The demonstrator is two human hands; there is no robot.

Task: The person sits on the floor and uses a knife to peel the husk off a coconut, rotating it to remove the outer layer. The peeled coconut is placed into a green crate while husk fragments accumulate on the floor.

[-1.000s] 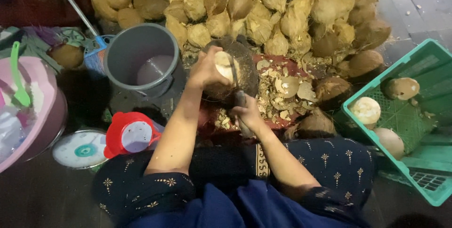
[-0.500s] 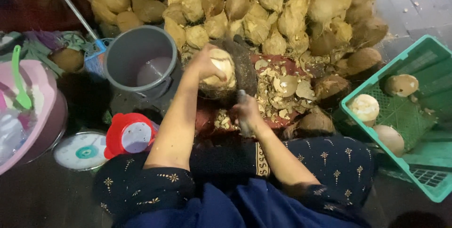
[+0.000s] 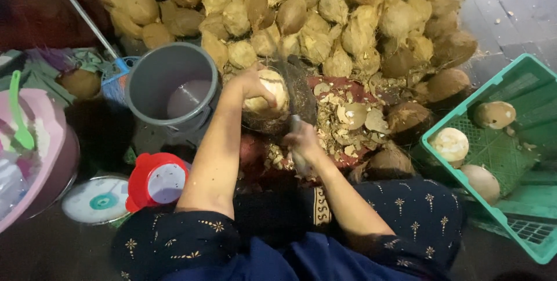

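Coconut-husking work spot on a dark floor, heaped husked coconuts [image 3: 301, 20], shell scraps [image 3: 348, 118], green crate [image 3: 522, 141], grey bucket [image 3: 171, 83]

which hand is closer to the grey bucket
Left. The left hand grips a coconut just right of the grey bucket; the right hand sits lower and farther right, by the shell scraps.
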